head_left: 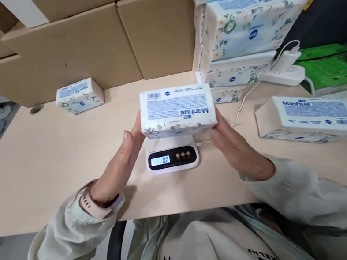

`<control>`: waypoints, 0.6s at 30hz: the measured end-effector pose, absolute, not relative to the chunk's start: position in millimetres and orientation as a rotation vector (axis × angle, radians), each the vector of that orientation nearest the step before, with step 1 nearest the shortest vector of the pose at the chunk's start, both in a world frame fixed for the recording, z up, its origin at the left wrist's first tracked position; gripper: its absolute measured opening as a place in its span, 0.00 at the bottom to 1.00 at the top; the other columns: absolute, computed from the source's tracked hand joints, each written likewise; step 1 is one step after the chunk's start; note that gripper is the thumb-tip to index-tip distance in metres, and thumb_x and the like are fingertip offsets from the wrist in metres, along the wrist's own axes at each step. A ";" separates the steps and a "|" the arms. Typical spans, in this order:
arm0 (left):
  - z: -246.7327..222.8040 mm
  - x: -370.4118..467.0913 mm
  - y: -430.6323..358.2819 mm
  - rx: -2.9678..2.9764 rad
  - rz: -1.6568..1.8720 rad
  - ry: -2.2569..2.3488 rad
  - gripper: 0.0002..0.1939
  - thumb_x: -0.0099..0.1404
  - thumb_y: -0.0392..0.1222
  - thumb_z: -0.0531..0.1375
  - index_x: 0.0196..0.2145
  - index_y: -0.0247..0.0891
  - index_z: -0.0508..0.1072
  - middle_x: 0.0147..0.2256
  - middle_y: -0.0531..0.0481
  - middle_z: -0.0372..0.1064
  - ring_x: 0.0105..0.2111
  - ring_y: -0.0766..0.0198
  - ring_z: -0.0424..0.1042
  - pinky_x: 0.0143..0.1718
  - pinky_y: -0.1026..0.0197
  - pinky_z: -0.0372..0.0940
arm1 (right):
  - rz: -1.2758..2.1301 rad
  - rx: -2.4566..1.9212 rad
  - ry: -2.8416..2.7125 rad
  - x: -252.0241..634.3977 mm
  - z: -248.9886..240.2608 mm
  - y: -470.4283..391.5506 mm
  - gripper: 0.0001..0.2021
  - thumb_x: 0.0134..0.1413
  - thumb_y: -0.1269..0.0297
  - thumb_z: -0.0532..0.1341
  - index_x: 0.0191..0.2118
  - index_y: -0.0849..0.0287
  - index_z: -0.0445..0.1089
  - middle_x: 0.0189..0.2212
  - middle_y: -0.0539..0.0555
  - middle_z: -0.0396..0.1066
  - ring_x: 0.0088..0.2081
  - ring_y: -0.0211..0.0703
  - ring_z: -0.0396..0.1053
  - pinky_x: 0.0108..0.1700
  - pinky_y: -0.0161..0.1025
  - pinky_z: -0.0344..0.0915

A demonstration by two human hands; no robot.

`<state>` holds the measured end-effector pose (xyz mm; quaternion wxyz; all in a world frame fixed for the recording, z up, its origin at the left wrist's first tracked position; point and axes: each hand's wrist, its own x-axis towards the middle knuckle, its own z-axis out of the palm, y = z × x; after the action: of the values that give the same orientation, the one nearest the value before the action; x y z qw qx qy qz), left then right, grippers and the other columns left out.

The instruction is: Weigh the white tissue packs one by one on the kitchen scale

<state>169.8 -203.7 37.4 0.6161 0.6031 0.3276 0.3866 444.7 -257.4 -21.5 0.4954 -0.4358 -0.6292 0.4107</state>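
Note:
Between my two hands is a white pack of tissues [176, 108] with blue print and a floral edge. My left hand [129, 144] presses on its left end, and my right hand [231, 140] grips its right end. The pack is over a small white kitchen scale [172, 160], hiding most of the weighing plate. The scale's lit display reads 0.0. Whether the pack touches the plate is hard to see. Some fingers of both hands are hidden behind the pack.
A tissue pack [79, 96] sits at the back left, another [314, 116] at the right. Stacked packs [251, 22] stand at the back right, beside a white power strip [285, 70] with a cable. Cardboard boxes [78, 48] line the desk's [49, 170] rear.

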 end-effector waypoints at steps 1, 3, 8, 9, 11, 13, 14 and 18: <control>28.5 163.3 -203.4 1.395 0.853 0.760 0.41 0.73 0.75 0.57 0.74 0.53 0.68 0.77 0.57 0.53 0.82 0.47 0.27 0.85 0.38 0.35 | 1.031 -1.034 -1.542 439.0 -25.6 -247.2 0.35 0.74 0.42 0.59 0.79 0.37 0.51 0.82 0.44 0.47 0.83 0.49 0.43 0.85 0.60 0.40; 12.0 155.3 -201.5 1.403 0.835 0.777 0.42 0.74 0.76 0.54 0.75 0.52 0.66 0.77 0.55 0.54 0.82 0.48 0.28 0.85 0.39 0.33 | 1.085 -1.021 -1.566 432.5 -35.5 -232.7 0.36 0.74 0.42 0.58 0.80 0.39 0.49 0.82 0.46 0.47 0.83 0.50 0.44 0.85 0.62 0.40; -20.3 144.4 -189.1 1.387 0.917 0.890 0.41 0.75 0.77 0.51 0.75 0.54 0.65 0.79 0.55 0.48 0.82 0.48 0.34 0.84 0.40 0.32 | 0.990 -1.131 -1.529 438.7 -58.3 -229.9 0.35 0.74 0.44 0.60 0.80 0.40 0.53 0.81 0.48 0.50 0.82 0.50 0.50 0.84 0.61 0.45; -24.6 141.6 -186.2 1.352 0.960 0.925 0.42 0.75 0.77 0.50 0.76 0.55 0.65 0.80 0.56 0.45 0.82 0.47 0.34 0.84 0.39 0.32 | 0.918 -1.155 -1.501 441.7 -60.7 -232.0 0.33 0.74 0.45 0.60 0.78 0.40 0.56 0.80 0.48 0.53 0.81 0.51 0.52 0.84 0.61 0.47; -30.5 135.2 -181.0 1.281 1.032 0.974 0.43 0.75 0.79 0.48 0.76 0.55 0.63 0.81 0.55 0.42 0.82 0.47 0.35 0.83 0.37 0.32 | 0.768 -1.182 -1.441 447.3 -63.2 -235.9 0.30 0.74 0.46 0.60 0.76 0.42 0.62 0.77 0.50 0.61 0.78 0.53 0.58 0.82 0.60 0.53; -32.5 128.9 -177.4 1.244 1.066 0.990 0.44 0.75 0.80 0.46 0.76 0.55 0.64 0.81 0.53 0.43 0.82 0.47 0.35 0.83 0.37 0.34 | 0.671 -1.208 -1.396 451.2 -63.3 -238.3 0.26 0.75 0.47 0.58 0.73 0.43 0.67 0.73 0.51 0.68 0.75 0.54 0.64 0.79 0.61 0.58; -32.5 126.4 -176.4 1.232 1.070 0.991 0.44 0.74 0.80 0.46 0.76 0.54 0.64 0.80 0.52 0.43 0.82 0.46 0.35 0.83 0.37 0.35 | 0.650 -1.223 -1.383 452.4 -62.8 -239.0 0.25 0.76 0.49 0.57 0.72 0.43 0.69 0.71 0.51 0.71 0.74 0.54 0.66 0.78 0.61 0.60; -30.2 123.1 -177.7 1.190 1.052 0.986 0.45 0.75 0.80 0.45 0.76 0.53 0.64 0.80 0.52 0.45 0.82 0.47 0.37 0.83 0.37 0.37 | 0.585 -1.281 -1.352 453.3 -60.6 -240.4 0.21 0.78 0.52 0.54 0.67 0.42 0.75 0.65 0.49 0.77 0.69 0.55 0.72 0.74 0.61 0.65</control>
<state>123.1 -177.7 -30.2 0.5941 0.5121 0.4242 0.4526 453.3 -240.4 -60.6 0.5601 -0.5436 -0.5737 0.2483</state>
